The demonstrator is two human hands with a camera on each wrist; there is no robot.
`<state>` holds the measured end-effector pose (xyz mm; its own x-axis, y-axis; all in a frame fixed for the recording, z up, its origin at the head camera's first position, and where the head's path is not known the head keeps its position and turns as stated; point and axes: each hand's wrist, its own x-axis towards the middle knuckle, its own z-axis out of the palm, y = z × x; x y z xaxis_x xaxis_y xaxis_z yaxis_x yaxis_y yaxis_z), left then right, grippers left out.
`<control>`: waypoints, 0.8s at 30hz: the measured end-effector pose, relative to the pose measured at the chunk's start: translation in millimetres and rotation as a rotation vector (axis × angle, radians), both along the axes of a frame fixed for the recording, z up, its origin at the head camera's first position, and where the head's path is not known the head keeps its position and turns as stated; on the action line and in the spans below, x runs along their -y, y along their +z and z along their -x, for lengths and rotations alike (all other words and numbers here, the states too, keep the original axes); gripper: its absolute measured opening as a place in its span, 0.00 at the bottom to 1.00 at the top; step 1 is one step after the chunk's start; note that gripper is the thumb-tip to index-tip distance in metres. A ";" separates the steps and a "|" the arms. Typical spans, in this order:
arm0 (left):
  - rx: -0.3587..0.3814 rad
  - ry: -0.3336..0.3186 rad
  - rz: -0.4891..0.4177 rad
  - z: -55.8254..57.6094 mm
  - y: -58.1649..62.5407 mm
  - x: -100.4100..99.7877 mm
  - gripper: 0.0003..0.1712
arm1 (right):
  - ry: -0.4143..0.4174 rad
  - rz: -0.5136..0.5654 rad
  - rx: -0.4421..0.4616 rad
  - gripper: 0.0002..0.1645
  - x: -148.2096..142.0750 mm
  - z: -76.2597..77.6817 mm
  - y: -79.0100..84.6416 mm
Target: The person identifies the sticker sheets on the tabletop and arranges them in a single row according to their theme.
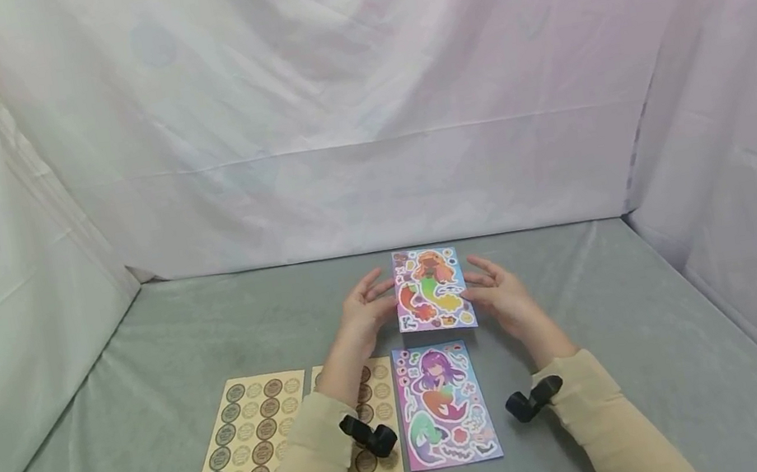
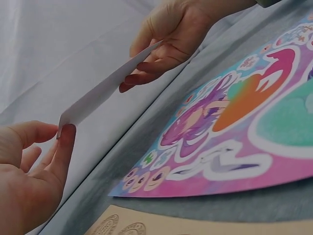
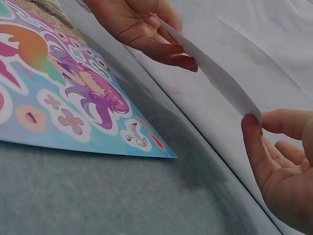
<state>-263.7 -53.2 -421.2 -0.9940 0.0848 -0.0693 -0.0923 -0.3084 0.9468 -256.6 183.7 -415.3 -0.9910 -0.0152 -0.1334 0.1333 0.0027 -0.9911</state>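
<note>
Between both hands, a mermaid sticker sheet (image 1: 433, 291) is held up off the table, its printed face showing in the head view. My left hand (image 1: 365, 313) pinches its left edge between thumb and fingers; my right hand (image 1: 503, 297) pinches the right edge the same way. From the wrist views only the sheet's plain white back (image 2: 98, 90) shows, slightly bowed in the right wrist view. Below it lies a second sticker sheet (image 1: 444, 404) with a purple-haired mermaid, flat on the grey cloth.
Left of the purple-haired mermaid sheet lie two tan sheets of round stickers, the outer tan sheet (image 1: 250, 437) and the inner tan sheet (image 1: 378, 369), the latter partly hidden by my left forearm. Grey cloth (image 1: 640, 359) covers the table; a white curtain (image 1: 372, 195) hangs behind.
</note>
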 end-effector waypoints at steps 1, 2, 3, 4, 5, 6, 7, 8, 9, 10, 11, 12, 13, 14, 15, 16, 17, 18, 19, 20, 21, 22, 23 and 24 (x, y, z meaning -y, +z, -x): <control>0.000 -0.007 -0.007 -0.2 0.9 0.6 0.38 | 0.013 -0.003 -0.007 0.47 -0.9 -0.6 0.8; 0.002 -0.016 -0.017 0.1 1.5 1.1 0.38 | 0.017 0.003 -0.011 0.47 -1.3 -1.3 1.5; 0.000 -0.025 -0.026 0.2 2.2 1.9 0.37 | 0.028 0.008 -0.015 0.47 -1.8 -1.9 2.2; -0.003 -0.034 -0.034 0.4 2.7 2.7 0.37 | 0.032 0.013 -0.019 0.47 -2.2 -2.6 2.8; -0.001 -0.041 -0.038 0.4 3.3 3.4 0.37 | 0.033 0.016 -0.019 0.47 -2.5 -3.1 3.4; -0.005 -0.051 -0.044 0.5 3.8 4.1 0.37 | 0.034 0.017 -0.020 0.48 -2.8 -3.5 4.0; -0.008 -0.060 -0.049 0.5 4.5 4.8 0.38 | 0.037 0.012 -0.023 0.48 -3.2 -4.0 4.4; -0.013 -0.070 -0.051 0.6 5.3 5.4 0.38 | 0.034 0.012 -0.020 0.48 -3.3 -4.4 5.0; -0.019 -0.078 -0.050 0.3 6.3 6.0 0.38 | 0.037 0.005 -0.022 0.48 -3.7 -4.7 5.8; -0.021 -0.084 -0.052 0.2 7.1 6.5 0.39 | 0.035 0.003 -0.024 0.47 -3.9 -5.0 6.6; -0.023 -0.090 -0.049 0.0 8.0 6.8 0.39 | 0.035 -0.002 -0.027 0.47 -4.1 -5.1 7.4; -0.028 -0.097 -0.049 -0.2 8.8 7.1 0.39 | 0.035 -0.004 -0.031 0.47 -4.4 -5.5 8.5; -0.036 -0.103 -0.044 -0.2 9.4 7.3 0.39 | 0.041 -0.006 -0.038 0.47 -5.0 -5.8 9.5; -0.040 -0.108 -0.041 -0.3 9.9 7.4 0.38 | 0.042 0.001 -0.041 0.47 -5.3 -6.1 10.8; -0.044 -0.113 -0.037 -1.0 11.0 7.5 0.38 | 0.045 0.003 -0.045 0.47 -5.6 -6.5 11.9; -0.049 -0.120 -0.035 -1.2 11.8 7.5 0.37 | 0.044 0.008 -0.049 0.47 -5.8 -6.7 12.8; -0.050 -0.126 -0.034 -1.8 12.8 7.6 0.37 | 0.047 0.011 -0.051 0.47 -6.1 -6.9 13.8; -0.049 -0.131 -0.033 -2.2 13.7 7.6 0.37 | 0.050 0.013 -0.054 0.47 -6.4 -7.0 14.9; -0.054 -0.136 -0.022 -2.7 14.9 7.7 0.36 | 0.053 0.016 -0.056 0.47 -6.8 -7.2 16.0; -0.051 -0.140 -0.019 -3.5 16.4 7.6 0.36 | 0.054 0.021 -0.058 0.47 -7.1 -7.4 17.3; -0.053 -0.145 -0.011 -4.2 17.9 7.4 0.35 | 0.058 0.024 -0.061 0.47 -7.4 -7.7 18.5; -0.052 -0.150 -0.007 -4.4 19.0 7.2 0.35 | 0.062 0.028 -0.065 0.47 -7.7 -8.1 19.8; -0.052 -0.153 -0.001 -5.0 20.3 7.0 0.34 | 0.068 0.033 -0.069 0.47 -8.1 -8.6 21.1; -0.054 -0.156 0.004 -5.1 21.4 6.7 0.34 | 0.074 0.038 -0.074 0.46 -8.4 -9.2 22.5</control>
<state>-258.6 -59.9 -399.8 -0.9711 0.2383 -0.0168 -0.0877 -0.2903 0.9529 -247.4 192.1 -392.8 -0.9941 -0.0919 -0.0575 0.0603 -0.0283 -0.9978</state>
